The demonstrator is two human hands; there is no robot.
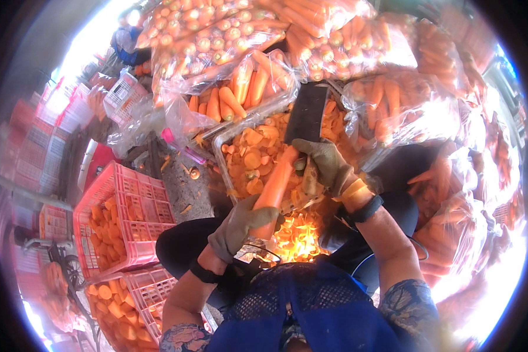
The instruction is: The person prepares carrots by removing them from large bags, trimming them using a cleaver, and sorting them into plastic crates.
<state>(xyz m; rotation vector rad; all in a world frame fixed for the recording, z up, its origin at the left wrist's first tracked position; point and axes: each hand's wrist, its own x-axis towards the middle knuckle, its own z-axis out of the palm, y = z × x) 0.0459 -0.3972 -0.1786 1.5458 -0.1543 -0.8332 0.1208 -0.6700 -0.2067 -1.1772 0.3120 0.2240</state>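
My gloved left hand (243,224) grips the thick lower part of a large orange carrot (276,180), which slants up and to the right. In my gloved right hand (328,165) is a cleaver (307,110), its wide dark blade pointing away from me and its wooden handle partly hidden by the fingers. The carrot's upper end lies close against the right-hand fingers at the base of the blade; whether they touch is unclear. Below both hands sits a plastic crate (223,165) holding carrot slices, end pieces and peelings. Brightly lit peelings (299,240) lie between my knees.
Clear plastic bags of carrots (229,39) are piled ahead, with more bags (449,211) along the right. An opened bag (242,88) stands behind the crate. To the left are red crates (143,207) of cut carrots, a pink-handled tool (193,155) and a person (130,44) farther back.
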